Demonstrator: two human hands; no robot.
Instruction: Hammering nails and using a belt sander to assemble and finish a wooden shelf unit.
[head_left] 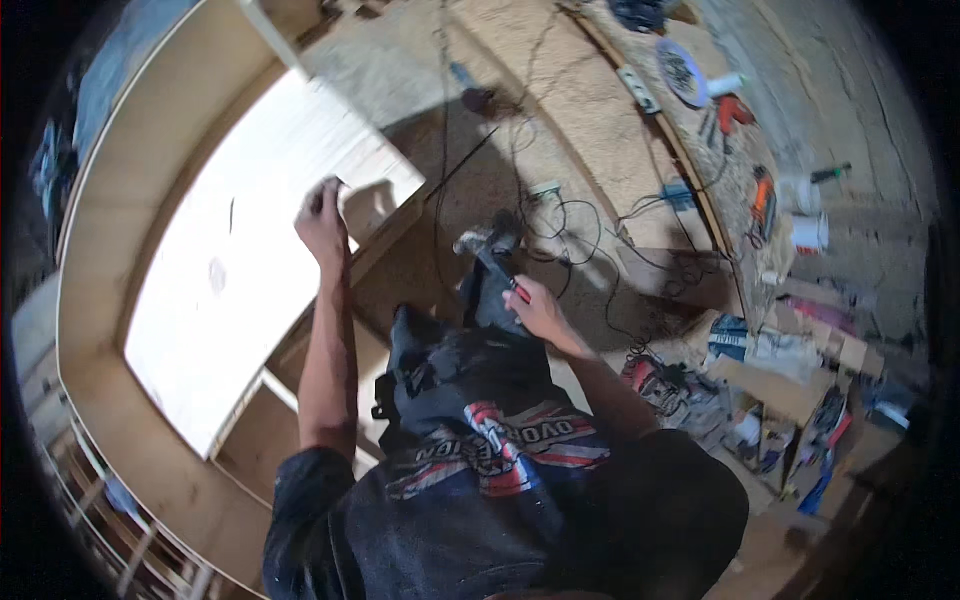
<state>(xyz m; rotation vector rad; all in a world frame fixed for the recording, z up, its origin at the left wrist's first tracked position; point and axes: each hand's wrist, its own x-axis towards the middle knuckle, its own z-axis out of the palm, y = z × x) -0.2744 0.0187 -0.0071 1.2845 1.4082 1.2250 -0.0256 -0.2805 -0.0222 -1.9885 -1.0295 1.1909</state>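
Observation:
My right hand (543, 312) is wrapped round the handle of a claw hammer (495, 266), its metal head pointing up and away from me. Over the right end of a bright white panel (225, 230), my left hand (323, 225) is closed, fingertips pinched together. A small dark tip shows at those fingers, too small to name. The panel lies within a large wooden cabinet frame (95, 260) with raised side boards. Light washes out much of the panel's surface.
Cables (565, 215) tangle over the floor ahead. A long board (560, 120) lies beyond them. To the right are a bluish bowl of small hardware (682, 72), an orange-handled tool (763, 203), white tubs (808, 232) and an open cardboard box (780, 390) amid clutter.

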